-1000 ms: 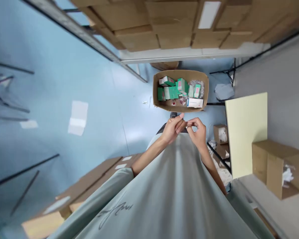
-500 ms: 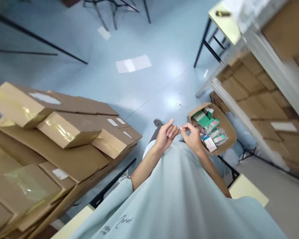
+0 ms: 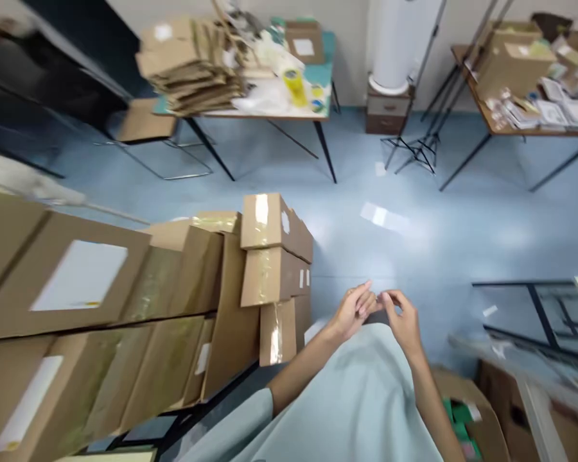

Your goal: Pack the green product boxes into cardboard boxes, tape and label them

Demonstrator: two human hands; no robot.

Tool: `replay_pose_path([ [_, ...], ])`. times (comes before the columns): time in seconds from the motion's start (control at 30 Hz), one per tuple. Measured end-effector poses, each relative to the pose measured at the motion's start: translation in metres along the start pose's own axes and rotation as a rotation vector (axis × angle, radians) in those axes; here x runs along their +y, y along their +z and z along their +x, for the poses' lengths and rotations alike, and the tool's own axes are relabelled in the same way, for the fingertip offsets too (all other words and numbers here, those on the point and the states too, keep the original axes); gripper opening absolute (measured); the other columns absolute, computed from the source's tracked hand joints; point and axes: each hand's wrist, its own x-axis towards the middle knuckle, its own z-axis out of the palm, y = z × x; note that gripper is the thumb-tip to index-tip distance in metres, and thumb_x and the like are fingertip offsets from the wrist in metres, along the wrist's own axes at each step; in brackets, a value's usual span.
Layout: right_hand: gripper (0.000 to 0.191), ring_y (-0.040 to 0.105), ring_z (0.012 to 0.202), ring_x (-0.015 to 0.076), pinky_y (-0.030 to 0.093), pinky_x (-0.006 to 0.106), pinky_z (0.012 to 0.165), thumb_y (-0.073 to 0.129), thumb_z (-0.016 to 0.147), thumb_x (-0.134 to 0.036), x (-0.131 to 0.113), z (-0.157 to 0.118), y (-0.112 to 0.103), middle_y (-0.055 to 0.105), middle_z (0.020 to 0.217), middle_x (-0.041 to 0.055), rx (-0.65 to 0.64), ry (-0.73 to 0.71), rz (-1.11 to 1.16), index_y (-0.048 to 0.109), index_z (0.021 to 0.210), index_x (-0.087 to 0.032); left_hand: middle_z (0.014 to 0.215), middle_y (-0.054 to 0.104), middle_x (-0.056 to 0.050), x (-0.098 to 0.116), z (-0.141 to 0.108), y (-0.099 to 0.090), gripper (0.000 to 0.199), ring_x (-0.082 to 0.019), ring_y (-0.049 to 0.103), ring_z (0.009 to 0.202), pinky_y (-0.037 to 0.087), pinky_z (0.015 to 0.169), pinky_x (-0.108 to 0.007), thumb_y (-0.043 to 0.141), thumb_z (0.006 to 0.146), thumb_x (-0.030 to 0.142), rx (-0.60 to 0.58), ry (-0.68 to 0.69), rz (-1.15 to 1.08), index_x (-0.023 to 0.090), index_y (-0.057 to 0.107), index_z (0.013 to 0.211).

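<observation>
In front of the light blue shirt (image 3: 361, 398), my two hands meet at the fingertips. My left hand (image 3: 350, 312) has its fingers curled in and its thumb pointing up. The thumb and forefinger of my right hand (image 3: 403, 323) pinch together against the left fingertips. Whatever lies between them, if anything, is too small to make out. To the left of my left hand stands a stack of taped cardboard boxes (image 3: 264, 276).
A long row of cardboard boxes (image 3: 173, 366) fills the left side. An open carton (image 3: 486, 417) with green packets stands low at right. Ahead are a cluttered table (image 3: 207, 114), tripods (image 3: 417, 151), a white cylinder (image 3: 390, 51) on a small cabinet, and another laden table (image 3: 505, 128).
The view has swung left and up, bringing the far tables into sight and sending the open carton to the lower right edge. My hands keep the same fingertip-to-fingertip pose.
</observation>
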Motion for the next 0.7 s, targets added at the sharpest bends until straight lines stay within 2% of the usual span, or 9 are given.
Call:
replay_pose_path([
  [0.13,0.042,0.084,0.093,0.0334,0.068,0.046,0.087,0.065,0.104,-0.069,-0.011,0.114,0.039,0.087,0.101,0.0096,-0.157,-0.018,-0.029,0.081,0.098,-0.031,0.042,0.030,0.007,0.085,0.070,-0.039,0.079,-0.009,0.021,0.047,0.060,0.094,-0.044,0.092,0.081,0.064,0.061,0.085,-0.118,0.027,0.032,0.044],
  [0.27,0.056,0.084,0.096,0.0314,0.067,0.042,0.089,0.061,0.103,-0.077,-0.027,0.247,0.078,0.088,0.103,0.0112,-0.354,-0.001,-0.083,0.081,0.097,-0.025,0.044,0.032,0.009,0.173,0.143,-0.078,0.075,-0.007,0.023,0.047,0.060,0.108,-0.048,0.093,0.084,0.057,0.174,0.178,-0.203,0.026,0.035,0.047],
  [0.43,0.055,0.084,0.104,0.0312,0.066,0.042,0.097,0.061,0.102,-0.077,-0.083,0.421,0.142,0.088,0.108,0.0102,-0.561,-0.068,-0.154,0.081,0.103,-0.026,0.046,0.035,0.010,0.289,0.211,-0.124,0.075,-0.006,0.026,0.048,0.056,0.122,-0.052,0.092,0.087,0.052,0.371,0.309,-0.321,0.026,0.032,0.052],
  [0.57,0.048,0.084,0.103,0.0310,0.066,0.046,0.099,0.062,0.102,-0.071,-0.147,0.548,0.219,0.087,0.106,0.0098,-0.706,-0.189,-0.185,0.079,0.103,-0.026,0.047,0.035,0.011,0.370,0.234,-0.172,0.075,-0.006,0.028,0.047,0.057,0.124,-0.049,0.092,0.088,0.047,0.551,0.454,-0.487,0.026,0.028,0.055],
  [0.7,0.043,0.083,0.103,0.0279,0.066,0.041,0.090,0.061,0.104,-0.065,-0.206,0.646,0.320,0.086,0.115,0.0100,-0.831,-0.306,-0.233,0.078,0.111,-0.025,0.049,0.034,0.011,0.437,0.247,-0.240,0.073,-0.005,0.031,0.046,0.059,0.124,-0.045,0.089,0.091,0.041,0.706,0.599,-0.652,0.025,0.026,0.057],
])
